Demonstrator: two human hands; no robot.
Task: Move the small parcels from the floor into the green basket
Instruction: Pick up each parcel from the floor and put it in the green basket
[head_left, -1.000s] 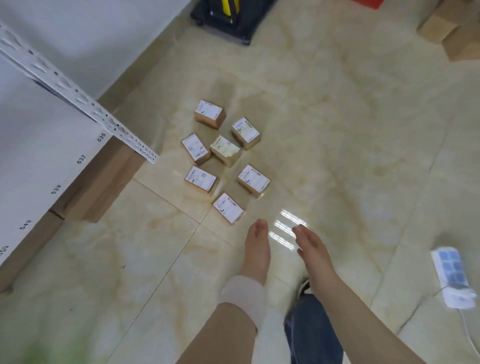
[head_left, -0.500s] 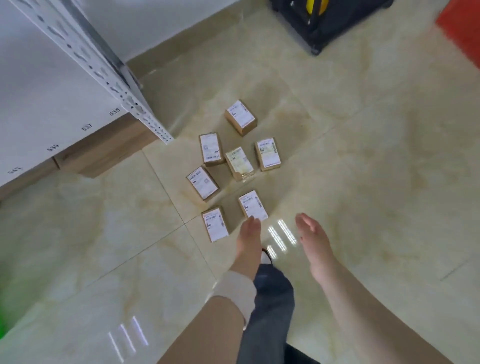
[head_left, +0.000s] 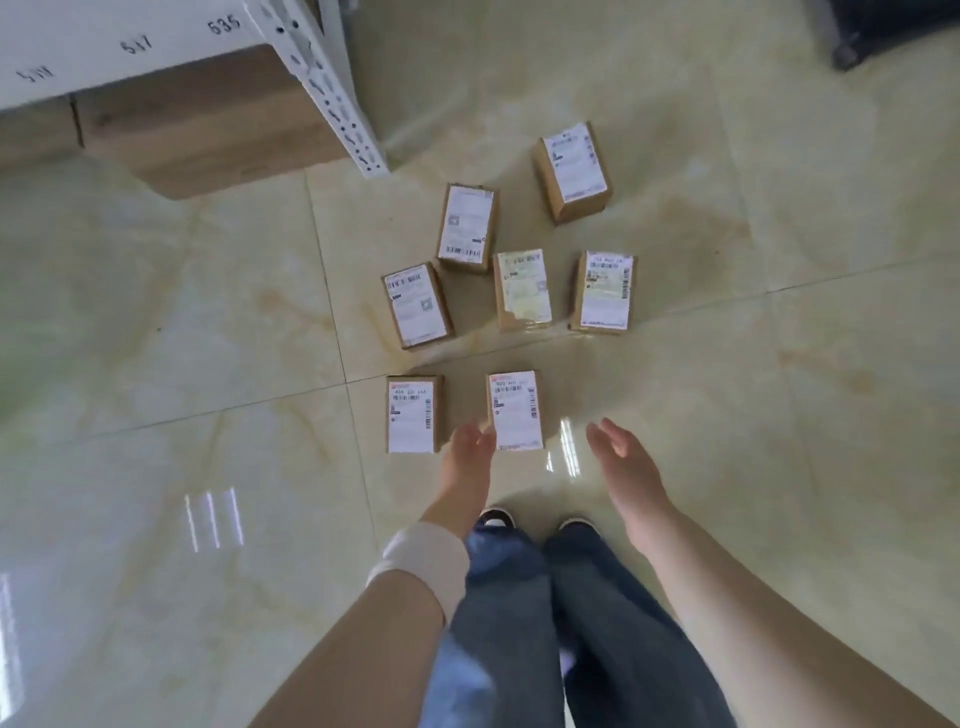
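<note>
1. Worn on the head; looks steeply down onto the glossy cream tiled floor (head_left: 156, 322).
2. Faces forward over blue-jeaned legs (head_left: 613, 649) at bottom centre toward small brown cardboard parcels with white labels (head_left: 514, 410), near, mid-frame.
3. Catches a white perforated metal shelf post (head_left: 332, 93) at upper left.
4. Sole view.

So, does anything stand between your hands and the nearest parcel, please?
Nothing visible does: the nearest parcel lies on open floor right by the left hand, with the right hand close beside. The green basket is out of view.
</note>
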